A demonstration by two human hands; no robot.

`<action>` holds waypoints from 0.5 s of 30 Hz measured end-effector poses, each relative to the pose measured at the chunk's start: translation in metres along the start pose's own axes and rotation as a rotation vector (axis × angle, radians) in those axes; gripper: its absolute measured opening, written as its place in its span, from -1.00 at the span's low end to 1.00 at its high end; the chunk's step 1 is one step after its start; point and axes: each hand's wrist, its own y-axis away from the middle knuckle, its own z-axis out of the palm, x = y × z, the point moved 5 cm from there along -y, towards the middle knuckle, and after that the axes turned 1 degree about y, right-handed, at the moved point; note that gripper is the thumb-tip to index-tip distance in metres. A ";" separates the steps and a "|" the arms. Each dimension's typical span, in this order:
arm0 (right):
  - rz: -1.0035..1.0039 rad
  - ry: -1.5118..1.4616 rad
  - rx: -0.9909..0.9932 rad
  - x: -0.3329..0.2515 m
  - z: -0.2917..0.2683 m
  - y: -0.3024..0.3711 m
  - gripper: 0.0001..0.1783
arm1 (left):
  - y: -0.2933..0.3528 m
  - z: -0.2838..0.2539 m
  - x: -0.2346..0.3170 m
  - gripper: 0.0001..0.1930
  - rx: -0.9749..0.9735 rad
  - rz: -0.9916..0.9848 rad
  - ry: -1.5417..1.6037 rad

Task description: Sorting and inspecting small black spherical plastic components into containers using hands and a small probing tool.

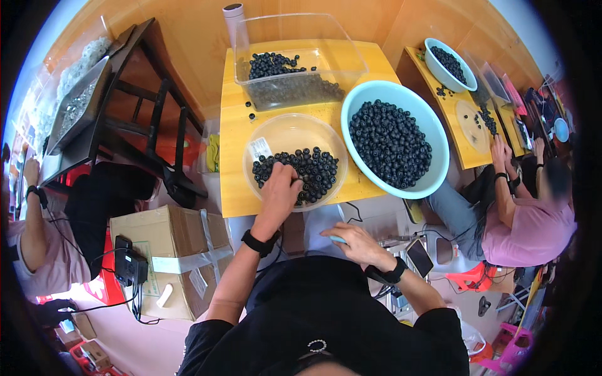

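My left hand [280,189] reaches into a shallow round clear tray [295,128] on the yellow table. Its fingers are curled together among black bead-like pieces [316,169], some showing a hole; whatever the fingertips pinch is hidden. Near my lap, below the table's front edge, my right hand [360,244] is closed around a thin light-blue stick-like thing [337,239], mostly covered by the fingers. Right of the tray stands a light-blue basin [434,135] heaped with the same black pieces. Behind the tray, a clear rectangular bin [342,53] holds more of them.
A pinkish bottle [234,22] stands behind the bin. Two loose black pieces lie on the yellow table [235,150]. At left are a taped cardboard box [179,241] and a dark wooden frame [150,113]. At right, another person [520,225] works at a second table.
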 end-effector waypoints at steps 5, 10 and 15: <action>-0.039 -0.085 0.212 0.020 0.023 0.022 -0.59 | -0.004 -0.018 -0.012 -0.86 0.008 -0.220 0.540; -0.023 -0.224 0.163 0.010 0.046 -0.003 -0.58 | 0.002 -0.027 0.002 -0.92 -0.157 -0.406 1.246; -0.044 -0.210 0.065 0.009 0.042 0.001 -0.57 | 0.015 -0.030 0.008 -0.85 -0.233 -0.400 1.522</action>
